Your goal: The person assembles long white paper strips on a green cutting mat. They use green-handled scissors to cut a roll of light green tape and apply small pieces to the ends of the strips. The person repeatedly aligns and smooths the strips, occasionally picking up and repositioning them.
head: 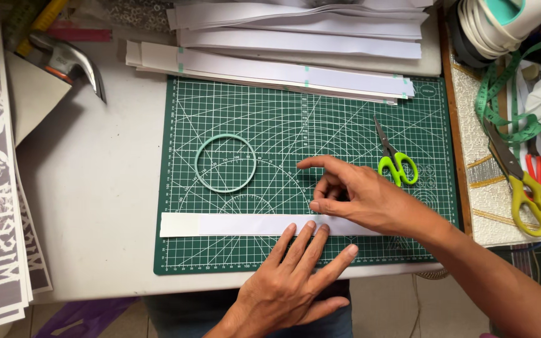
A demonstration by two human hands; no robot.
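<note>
A white surface (104, 206) is being covered by a green cutting mat (270, 106), with stacked white paper strips (283, 72) lying along its far edge. A long white paper strip (233, 224) is being pressed flat near the mat's front edge by the left hand (295, 281), fingers spread, and the right hand (361, 197), loosely curled, nothing gripped. A pale green ring (225, 163) and green-handled scissors (396, 159) are lying beyond

White paper strip (245, 224), dark green white-gridded cutting mat (283, 125), mint ring (225, 163), lime-handled scissors (394, 159)
</note>
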